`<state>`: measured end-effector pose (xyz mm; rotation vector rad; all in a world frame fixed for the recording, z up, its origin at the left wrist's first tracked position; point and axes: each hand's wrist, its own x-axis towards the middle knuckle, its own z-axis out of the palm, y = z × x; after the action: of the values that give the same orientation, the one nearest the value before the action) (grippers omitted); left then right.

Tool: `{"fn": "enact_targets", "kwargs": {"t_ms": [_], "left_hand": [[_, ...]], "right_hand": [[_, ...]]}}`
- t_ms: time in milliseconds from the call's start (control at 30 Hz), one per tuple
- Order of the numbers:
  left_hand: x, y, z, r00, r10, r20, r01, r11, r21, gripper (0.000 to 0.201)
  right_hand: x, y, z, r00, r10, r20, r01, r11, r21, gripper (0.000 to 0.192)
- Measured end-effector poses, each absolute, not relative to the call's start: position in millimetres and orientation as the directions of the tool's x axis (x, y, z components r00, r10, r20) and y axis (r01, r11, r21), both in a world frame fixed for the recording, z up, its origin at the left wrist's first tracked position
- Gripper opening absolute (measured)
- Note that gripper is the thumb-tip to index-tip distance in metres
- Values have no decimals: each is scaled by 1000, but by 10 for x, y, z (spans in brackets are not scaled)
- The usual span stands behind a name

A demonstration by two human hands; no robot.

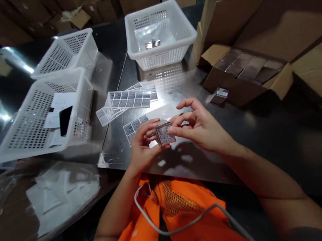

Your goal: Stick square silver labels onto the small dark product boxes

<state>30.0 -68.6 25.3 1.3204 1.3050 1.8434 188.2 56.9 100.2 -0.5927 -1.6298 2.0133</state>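
Note:
My left hand [143, 146] grips a small box [165, 134] from its left side, fingers curled round it. The box is tilted, and its end facing me carries a fine grey printed label. My right hand [204, 126] meets the box at its upper right corner, thumb on the printed face and the other fingers bent behind the edge. What those fingers press on is partly hidden. Just beyond my left hand lies a label sheet [128, 129], partly covered by the hand. Farther back, several overlapping label sheets [131, 99] rest on the metal table [177, 81].
An open carton [234, 83] full of small boxes stands at the right, with a single small box [219, 96] before it. White baskets stand at the back [159, 55] and left [83, 83]; the nearer left one [26, 137] holds papers and a black phone [65, 120]. A cable [176, 232] crosses my orange vest.

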Motion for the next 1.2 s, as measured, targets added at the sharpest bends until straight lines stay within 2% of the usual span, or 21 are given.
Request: {"fn": "enact_targets", "kwargs": {"t_ms": [267, 467, 733, 867, 1067, 1133, 1200], "left_hand": [[330, -682, 235, -404, 815, 415, 108, -408, 907, 62], [372, -666, 206, -442, 838, 320, 112, -303, 946, 56], [360, -655, 210, -434, 827, 357, 124, -338, 933, 60], [336, -693, 251, -383, 826, 414, 156, -385, 910, 65], [312, -732, 293, -253, 831, 495, 163, -468, 869, 69], [316, -730, 301, -220, 813, 540, 194, -505, 841, 71], [318, -724, 315, -208, 776, 596, 285, -535, 795, 75]], "right_hand": [[1873, 531, 1022, -746, 664, -58, -53, -146, -988, 60], [1852, 478, 963, -667, 744, -42, -27, -81, -996, 62], [1829, 539, 937, -595, 804, -6, -4, -10, -1000, 70], [1893, 635, 956, -743, 654, -139, 72, -129, -989, 69], [1985, 752, 924, -870, 456, -189, 167, -90, -982, 71], [1994, 735, 908, -885, 431, -176, 146, -101, -984, 72], [1993, 698, 900, -870, 465, -164, 121, -119, -985, 74]]}}
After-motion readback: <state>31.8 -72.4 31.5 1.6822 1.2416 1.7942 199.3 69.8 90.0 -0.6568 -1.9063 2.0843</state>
